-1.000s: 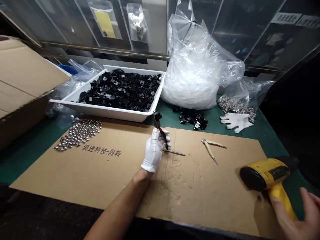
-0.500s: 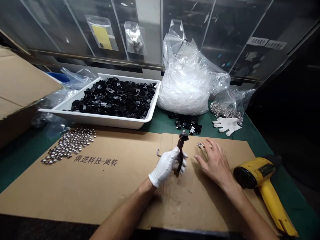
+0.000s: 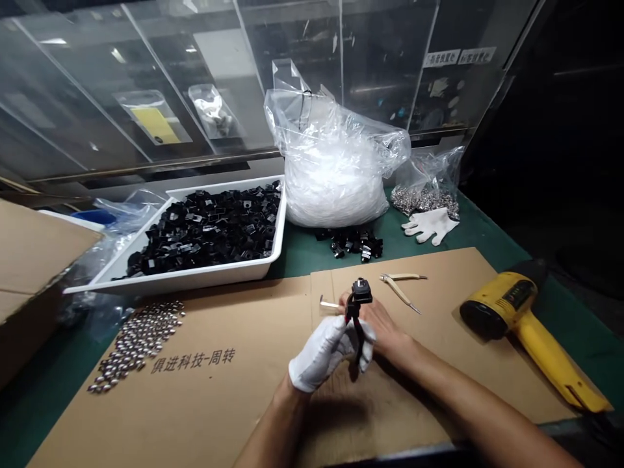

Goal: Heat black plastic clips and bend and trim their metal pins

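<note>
My left hand (image 3: 324,351), in a white glove with bare fingertips, is closed round dark-handled pliers (image 3: 358,331). A small black part (image 3: 361,291) with a metal piece on top sits at the pliers' jaws. My bare right hand (image 3: 377,322) is behind the pliers, partly hidden by them. Its fingers reach the L-shaped hex key (image 3: 331,305) on the cardboard; whether they grip it is hidden. Pale-handled tweezers or a similar thin tool (image 3: 402,292) lie on the cardboard to the right.
A white tray (image 3: 195,281) of black parts stands at the back left, with silver pieces (image 3: 141,341) before it. A stuffed plastic bag (image 3: 336,169), loose black parts (image 3: 353,244), a bag of metal parts (image 3: 429,195) and a white glove (image 3: 431,225) lie behind. A yellow heat gun (image 3: 526,325) lies right.
My right hand has left the pale-handled tool and moved left to the hex key, behind the pliers. My left hand still holds the pliers. The camera view has shifted.
</note>
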Demonstrator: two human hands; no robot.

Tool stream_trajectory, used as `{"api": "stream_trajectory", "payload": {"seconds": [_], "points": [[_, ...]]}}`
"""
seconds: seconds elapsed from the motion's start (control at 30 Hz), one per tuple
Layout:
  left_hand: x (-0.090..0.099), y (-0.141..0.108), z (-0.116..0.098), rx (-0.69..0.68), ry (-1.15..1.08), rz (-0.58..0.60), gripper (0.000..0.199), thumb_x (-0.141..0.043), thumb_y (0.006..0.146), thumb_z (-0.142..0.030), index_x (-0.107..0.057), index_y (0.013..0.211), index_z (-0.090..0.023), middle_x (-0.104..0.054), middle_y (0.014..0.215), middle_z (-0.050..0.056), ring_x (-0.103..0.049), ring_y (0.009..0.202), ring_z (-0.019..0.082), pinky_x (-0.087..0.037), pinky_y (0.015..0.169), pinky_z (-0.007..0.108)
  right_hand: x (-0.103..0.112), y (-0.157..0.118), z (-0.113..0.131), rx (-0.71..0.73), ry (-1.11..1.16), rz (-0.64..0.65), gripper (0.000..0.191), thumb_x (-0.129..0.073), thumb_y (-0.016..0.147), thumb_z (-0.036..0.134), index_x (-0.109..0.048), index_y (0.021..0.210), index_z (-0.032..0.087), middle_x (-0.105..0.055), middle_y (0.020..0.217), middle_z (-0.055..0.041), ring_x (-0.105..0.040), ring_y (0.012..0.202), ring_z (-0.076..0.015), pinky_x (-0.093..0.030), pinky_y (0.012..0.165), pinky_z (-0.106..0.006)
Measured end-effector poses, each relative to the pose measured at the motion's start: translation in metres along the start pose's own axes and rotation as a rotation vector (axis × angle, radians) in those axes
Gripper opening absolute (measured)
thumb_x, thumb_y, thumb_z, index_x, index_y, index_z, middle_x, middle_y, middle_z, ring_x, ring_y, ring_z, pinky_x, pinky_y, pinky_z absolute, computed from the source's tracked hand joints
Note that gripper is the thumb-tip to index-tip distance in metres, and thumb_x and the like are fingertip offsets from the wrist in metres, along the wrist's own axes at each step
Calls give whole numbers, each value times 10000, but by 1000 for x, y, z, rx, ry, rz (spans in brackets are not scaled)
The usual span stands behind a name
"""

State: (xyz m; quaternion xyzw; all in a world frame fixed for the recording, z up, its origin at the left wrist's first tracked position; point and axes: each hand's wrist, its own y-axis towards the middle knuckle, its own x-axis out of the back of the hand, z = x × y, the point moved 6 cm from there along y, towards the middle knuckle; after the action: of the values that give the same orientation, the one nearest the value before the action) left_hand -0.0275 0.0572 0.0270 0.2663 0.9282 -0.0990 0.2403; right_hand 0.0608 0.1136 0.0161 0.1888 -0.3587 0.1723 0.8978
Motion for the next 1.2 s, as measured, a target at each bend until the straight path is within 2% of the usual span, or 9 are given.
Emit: {"api": "stream_trajectory", "payload": {"seconds": [0.1,0.2,0.37,0.5,0.73,0.83,0.97,1.07,1.2], "points": [[-2,2,3,71,207,36,740,-517,930,-769,-732,1070,-75,-665,742,91,-596,606,165,-458,591,274,41,-18,-24,-145,60,-153,294,-586,1084,403,-637,1204,140,-666,990,-51,-660,825,-173,-594,780,-352],[-6,5,9,127,336,63,701,-529,945,-741,-727,1063,-79,-642,758,71,-560,640,147,-446,650,280,86,-53,-42,-264,137,-313,359,-422,1132,391,-580,1355,158,-667,981,-69,-661,856,-196,-565,791,-353],[-12,12,22,205,439,111,684,-541,941,-735,-725,1026,-81,-612,758,54,-534,687,154,-440,699,296,128,-123,-42,-380,345,-390,371,-464,1124,445,-583,1411,243,-554,782,10,-539,620,-137,-479,554,-252],[-10,14,27,204,418,98,678,-555,937,-726,-731,1038,-79,-611,758,56,-536,703,169,-441,714,312,139,-151,-26,-381,426,-374,255,-560,1101,370,-648,1318,269,-573,759,29,-560,608,-100,-487,562,-211],[-7,14,29,205,409,87,684,-570,923,-734,-730,1063,-83,-594,778,54,-500,693,162,-415,696,311,151,-147,-4,-240,185,-445,245,-578,1082,260,-675,1306,290,-625,768,46,-588,616,-75,-490,591,-177],[-7,14,30,209,428,93,676,-566,929,-729,-728,1064,-87,-583,771,50,-497,695,163,-418,705,313,150,-139,3,-163,117,-434,255,-571,1076,208,-676,1306,246,-694,885,34,-629,700,-73,-548,769,-151],[-7,14,29,214,447,106,680,-556,933,-732,-727,1068,-87,-581,758,46,-506,701,166,-420,707,308,152,-130,11,-62,79,-417,284,-569,1064,121,-652,1326,192,-729,1190,12,-687,1005,-56,-474,1019,-92],[-8,14,28,213,475,114,679,-537,944,-731,-727,1049,-88,-585,766,45,-497,699,157,-420,696,295,154,-127,15,-18,49,-395,311,-572,1053,82,-633,1345,171,-714,1265,3,-663,1133,-46,-424,1073,-67],[-10,15,26,207,535,128,672,-517,961,-719,-731,1041,-86,-588,768,43,-499,705,154,-426,703,288,155,-127,16,-3,42,-361,327,-570,1054,80,-618,1366,166,-705,1293,-5,-660,1165,-54,-428,1096,-84]]}}
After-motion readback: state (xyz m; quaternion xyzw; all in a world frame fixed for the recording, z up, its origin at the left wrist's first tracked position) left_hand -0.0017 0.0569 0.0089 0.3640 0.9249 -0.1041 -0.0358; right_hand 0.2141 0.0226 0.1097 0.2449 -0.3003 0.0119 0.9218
